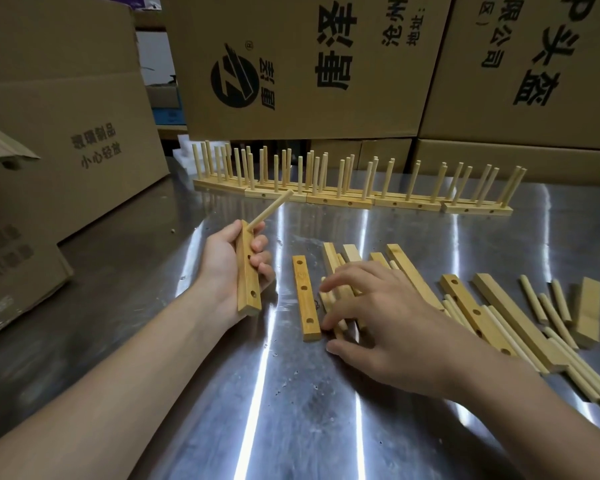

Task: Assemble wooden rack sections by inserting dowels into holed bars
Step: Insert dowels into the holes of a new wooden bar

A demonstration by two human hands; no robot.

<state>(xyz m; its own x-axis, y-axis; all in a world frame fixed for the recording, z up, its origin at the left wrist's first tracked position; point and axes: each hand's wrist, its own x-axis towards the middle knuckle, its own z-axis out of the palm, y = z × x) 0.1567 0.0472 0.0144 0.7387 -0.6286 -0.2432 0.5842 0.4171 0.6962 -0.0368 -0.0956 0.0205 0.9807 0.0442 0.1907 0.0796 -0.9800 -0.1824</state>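
Forearms come in from 6 o'clock over steel table [291, 427]. Left hand [229, 268] at 9 o'clock grips holed bar [248, 282], fingers curled round it. One dowel [272, 209] sits in far hole, leaning toward 1 o'clock. Right hand [378, 317] has fingers spread, tips resting on loose dowels [340, 296] just beside second bar [305, 299]. Spare parts [520, 320] lie scattered at 3 o'clock. Finished sections [354, 192] stand in row at 12 o'clock, cardboard boxes [309, 64] behind.
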